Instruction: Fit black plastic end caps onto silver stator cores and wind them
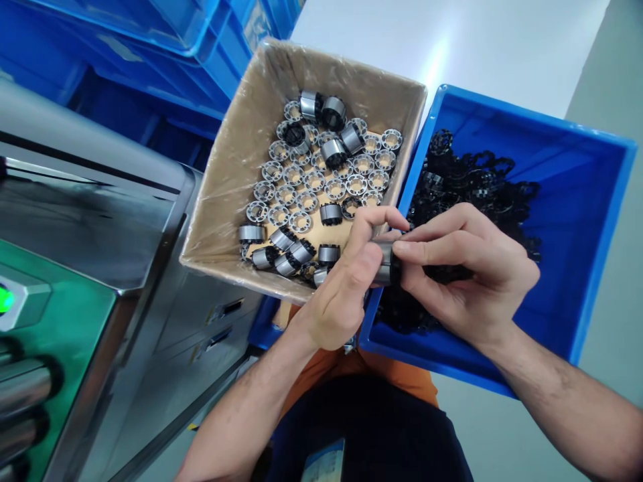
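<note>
Cylinder of grey metal is, in the head view, pinched between the fingers of left hand and right hand, equally near; its black end faces right, axis seemingly crosswise, above the blue bin's left rim.

Looks like smooth metal on the cylinders; shows crinkled, glossy film (clear) along the edges of the carton; resembles smooth plastic on the blue bin.
</note>
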A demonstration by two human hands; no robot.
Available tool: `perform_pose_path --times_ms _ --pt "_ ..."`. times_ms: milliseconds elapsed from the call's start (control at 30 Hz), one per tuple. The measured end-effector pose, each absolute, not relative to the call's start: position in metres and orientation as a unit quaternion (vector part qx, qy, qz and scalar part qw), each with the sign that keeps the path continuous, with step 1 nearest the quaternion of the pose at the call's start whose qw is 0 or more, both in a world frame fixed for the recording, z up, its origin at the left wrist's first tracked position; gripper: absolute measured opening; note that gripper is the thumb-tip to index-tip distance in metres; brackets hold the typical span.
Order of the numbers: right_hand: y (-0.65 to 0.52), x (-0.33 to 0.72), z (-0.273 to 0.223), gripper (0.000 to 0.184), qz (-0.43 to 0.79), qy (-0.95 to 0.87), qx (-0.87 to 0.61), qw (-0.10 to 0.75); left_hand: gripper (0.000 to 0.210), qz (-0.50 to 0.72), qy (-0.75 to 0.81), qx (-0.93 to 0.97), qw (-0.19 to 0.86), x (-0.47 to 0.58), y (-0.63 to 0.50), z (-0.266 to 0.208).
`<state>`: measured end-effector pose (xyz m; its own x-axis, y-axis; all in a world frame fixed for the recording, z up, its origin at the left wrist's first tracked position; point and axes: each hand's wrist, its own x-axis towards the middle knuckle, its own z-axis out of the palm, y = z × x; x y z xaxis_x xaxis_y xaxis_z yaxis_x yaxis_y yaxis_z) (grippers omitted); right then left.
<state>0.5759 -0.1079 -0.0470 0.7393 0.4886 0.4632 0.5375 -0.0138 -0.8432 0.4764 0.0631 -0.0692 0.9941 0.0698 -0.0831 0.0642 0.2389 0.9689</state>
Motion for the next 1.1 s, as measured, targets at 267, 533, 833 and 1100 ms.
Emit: perform_pose_path --times_ms 267,533,833,1100 --pt "-0.112 0.593 -0.043 0.059 0.174 -0.261 -0.678 0.664 0.037 0.164 0.031 0.647 0.744 0.485 0.067 -0.069" --pt "-0.117 0.594 -0.041 0.059 0.262 -0.241 -0.653 0.669 0.027 0.209 -0.084 0.792 0.568 0.488 0.058 -0.062" --pt "-0.120 0.602 -0.025 0.024 0.214 -0.261 -0.673 0.658 0.032 0.184 0.004 0.632 0.753 0.487 0.073 -0.075" --pt "-0.116 0.599 -0.026 0.036 0.194 -0.232 -0.651 0.696 0.052 0.073 0.117 0.532 0.835 0.487 0.071 -0.074"
